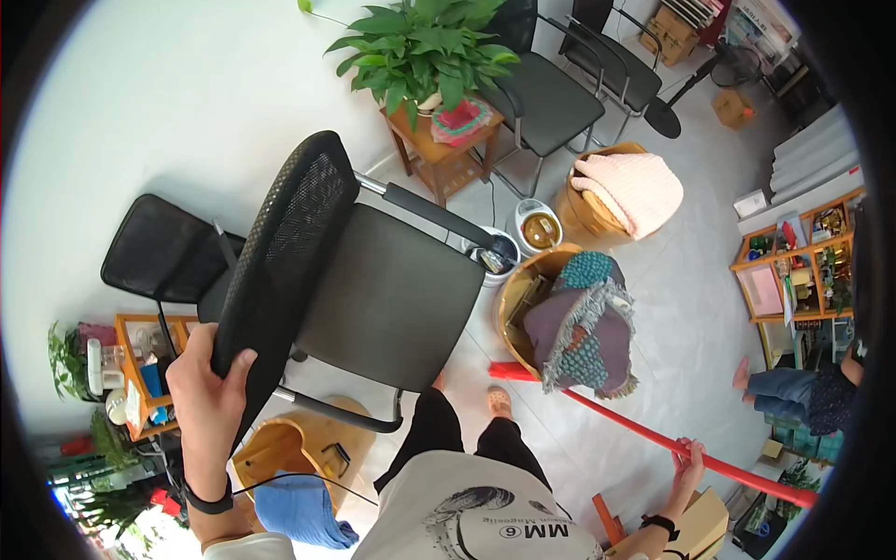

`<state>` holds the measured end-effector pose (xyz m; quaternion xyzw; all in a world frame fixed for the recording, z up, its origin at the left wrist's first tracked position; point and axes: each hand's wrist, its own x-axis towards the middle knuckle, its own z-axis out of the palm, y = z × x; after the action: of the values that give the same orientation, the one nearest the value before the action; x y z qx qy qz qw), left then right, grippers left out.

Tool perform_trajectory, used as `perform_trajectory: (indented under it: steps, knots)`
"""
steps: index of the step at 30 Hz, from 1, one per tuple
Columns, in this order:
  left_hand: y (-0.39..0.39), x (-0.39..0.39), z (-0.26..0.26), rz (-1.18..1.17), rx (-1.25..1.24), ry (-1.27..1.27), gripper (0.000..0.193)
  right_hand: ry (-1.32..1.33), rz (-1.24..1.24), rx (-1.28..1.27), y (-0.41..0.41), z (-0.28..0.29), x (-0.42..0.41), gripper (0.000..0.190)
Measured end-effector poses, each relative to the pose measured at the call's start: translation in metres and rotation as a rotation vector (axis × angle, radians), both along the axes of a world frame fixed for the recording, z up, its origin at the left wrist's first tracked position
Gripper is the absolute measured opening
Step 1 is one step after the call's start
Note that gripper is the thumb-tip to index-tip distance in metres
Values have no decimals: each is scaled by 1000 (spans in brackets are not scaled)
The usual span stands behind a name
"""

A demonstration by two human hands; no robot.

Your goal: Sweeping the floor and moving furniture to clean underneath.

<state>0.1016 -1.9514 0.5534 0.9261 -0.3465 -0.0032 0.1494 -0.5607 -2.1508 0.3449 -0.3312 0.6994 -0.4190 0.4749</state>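
My left hand (213,392) grips the top edge of the mesh backrest of a black office armchair (392,294), its thumb and fingers on either side. At the lower right, my right hand (689,458) is closed around the red handle of a broom (630,423). The red broom head (514,371) rests on the tiled floor beside a wooden tub (514,301), over whose rim a purple and teal fringed cloth (581,336) is draped; part of the handle passes close by that cloth.
Another wooden tub (336,434) with a blue towel (297,507) stands by the chair. Beyond are a tub with a pink cloth (630,192), two round white containers, a plant on a wooden stool (448,157) and more black chairs (553,105). A person (805,395) is at the right.
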Motion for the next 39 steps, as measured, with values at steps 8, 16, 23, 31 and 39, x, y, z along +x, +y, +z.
perform_trajectory:
  steps: [8, 16, 23, 31, 39]
  knots:
    - [39, -145, 25, 140, -132, -27, 24, -30, 94, -46, -52, -16, -84, 27]
    - [105, -226, 20, 274, -194, -52, 22, -17, 360, -4, -93, -1, -69, 26]
    - [147, -248, -5, 140, -219, -203, 22, 100, 624, -39, -91, 20, -5, 27]
    - [228, -245, -14, -32, -22, -304, 25, 95, 737, -78, -76, 19, -2, 30]
    - [214, -334, -42, 45, -21, -125, 29, 74, 703, -62, -47, 13, -19, 30]
